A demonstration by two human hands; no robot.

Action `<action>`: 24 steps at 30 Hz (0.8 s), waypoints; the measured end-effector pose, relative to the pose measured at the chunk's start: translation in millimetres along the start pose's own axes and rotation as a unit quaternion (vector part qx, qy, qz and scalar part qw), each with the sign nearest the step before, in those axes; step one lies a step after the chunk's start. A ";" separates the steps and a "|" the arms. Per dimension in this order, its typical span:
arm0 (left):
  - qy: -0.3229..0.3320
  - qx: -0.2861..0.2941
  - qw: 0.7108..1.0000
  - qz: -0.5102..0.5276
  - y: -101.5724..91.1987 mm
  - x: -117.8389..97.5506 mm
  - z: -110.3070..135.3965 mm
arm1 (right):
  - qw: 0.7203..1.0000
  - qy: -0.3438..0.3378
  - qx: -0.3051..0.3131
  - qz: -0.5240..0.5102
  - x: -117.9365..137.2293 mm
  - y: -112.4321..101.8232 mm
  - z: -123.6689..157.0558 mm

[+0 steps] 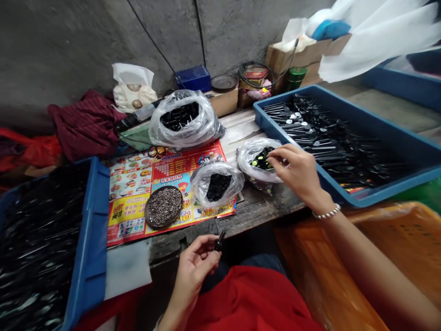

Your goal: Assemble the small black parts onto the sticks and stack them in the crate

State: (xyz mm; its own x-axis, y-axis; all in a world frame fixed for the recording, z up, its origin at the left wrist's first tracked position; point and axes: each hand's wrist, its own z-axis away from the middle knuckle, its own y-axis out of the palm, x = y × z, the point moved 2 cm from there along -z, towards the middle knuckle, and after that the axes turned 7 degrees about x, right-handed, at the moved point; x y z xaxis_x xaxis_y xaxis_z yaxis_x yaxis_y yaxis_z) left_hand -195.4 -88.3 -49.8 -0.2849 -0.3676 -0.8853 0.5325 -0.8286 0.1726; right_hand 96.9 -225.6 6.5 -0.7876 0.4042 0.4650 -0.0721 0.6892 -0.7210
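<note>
My left hand [196, 262] is low in the view, near my lap, shut on a small black part [219, 241] held between fingertips and thumb. My right hand [298, 170], with a pearl-like bead bracelet [326, 212] on its wrist, reaches to a clear plastic bag [246, 158] of small black parts with yellow-green marks. Its fingertips rest at the bag's mouth, and I cannot tell whether they pinch anything. A second bag of black parts [217, 184] lies just left, beside a round dish of small screws [163, 207].
A blue tray of long black parts [292, 103] stands right of the bench, and another blue tray [91, 239] stands at left. An orange crate [379, 230] sits at lower right. A printed flyer [138, 184] covers the wooden bench, with a large bag [184, 119] behind.
</note>
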 end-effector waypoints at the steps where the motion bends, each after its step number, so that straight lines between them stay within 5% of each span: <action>1: -0.003 -0.002 1.000 0.006 1.4 -0.1 0.1 | 1.000 0.003 -0.018 -0.023 9.2 -5.1 4.1; 5: 0.012 -0.023 1.000 0.014 9.0 -0.6 0.2 | 0.978 0.056 0.029 -0.199 61.8 -8.3 46.9; 8: 0.051 -0.044 0.998 0.009 16.0 0.4 -0.8 | 0.915 0.127 0.160 -0.348 104.2 16.4 101.3; 11: 0.086 -0.052 0.995 -0.003 21.2 1.7 -0.9 | 0.851 0.199 0.224 -0.431 136.1 48.6 149.3; 15: 0.115 -0.055 0.992 -0.019 22.3 2.2 -0.2 | 0.788 0.277 0.224 -0.501 156.1 74.5 176.8; 21: 0.120 -0.060 0.990 -0.035 21.1 7.5 -1.5 | 0.606 0.411 0.204 -0.650 164.3 87.0 184.3; 24: 0.121 -0.064 0.990 -0.037 21.8 11.8 -1.4 | 0.569 0.443 0.180 -0.669 166.9 91.8 187.6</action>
State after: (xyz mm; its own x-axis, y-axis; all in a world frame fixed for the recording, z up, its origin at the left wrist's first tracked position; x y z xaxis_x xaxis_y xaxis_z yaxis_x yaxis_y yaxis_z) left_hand -186.0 -110.1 -57.0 -0.1369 -0.1830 -0.9735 0.6183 -0.7836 0.0604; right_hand -156.0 -207.8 -78.4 0.7253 -0.0830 0.6834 -0.4908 0.6338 0.5979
